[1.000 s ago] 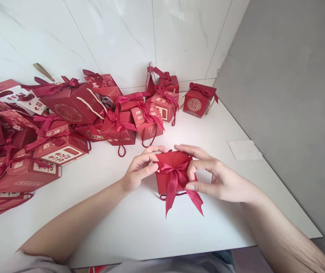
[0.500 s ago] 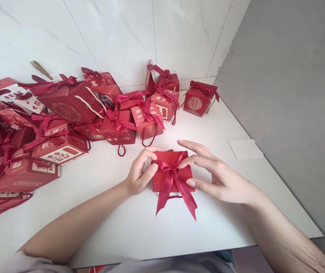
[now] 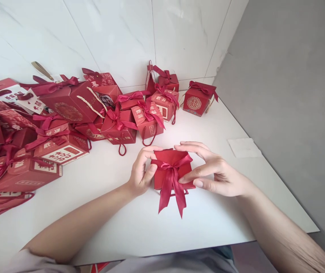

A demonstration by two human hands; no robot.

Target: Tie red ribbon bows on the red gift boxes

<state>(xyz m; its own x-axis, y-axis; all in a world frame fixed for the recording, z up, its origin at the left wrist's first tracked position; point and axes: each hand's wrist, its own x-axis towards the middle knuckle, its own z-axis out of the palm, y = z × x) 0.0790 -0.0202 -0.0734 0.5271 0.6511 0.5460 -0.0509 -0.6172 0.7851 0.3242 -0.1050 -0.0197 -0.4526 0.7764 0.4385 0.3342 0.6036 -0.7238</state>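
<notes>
In front of me on the table stands a small red gift box (image 3: 160,178), its top tied with a dark red satin ribbon (image 3: 166,189) whose two tails hang over the near side. My left hand (image 3: 144,170) holds the box by its left edge, thumb near the ribbon and fingers round the far left corner. Over the box's right side is my right hand (image 3: 213,170), its fingers spread. One fingertip touches the ribbon tail, and the thumb is close to the right edge. A cord handle (image 3: 176,194) shows partly behind the tails.
Several red gift boxes with ribbons crowd the left and back of the white table (image 3: 117,227). A single red box (image 3: 198,98) stands at the back right. A white paper piece (image 3: 244,147) lies near the right edge, beside a grey wall (image 3: 287,94). Tiles line the back.
My right hand's fingers have shifted down and left onto the ribbon tail. The right tail has swung left, so the two tails hang closer together. My left hand stays on the box.
</notes>
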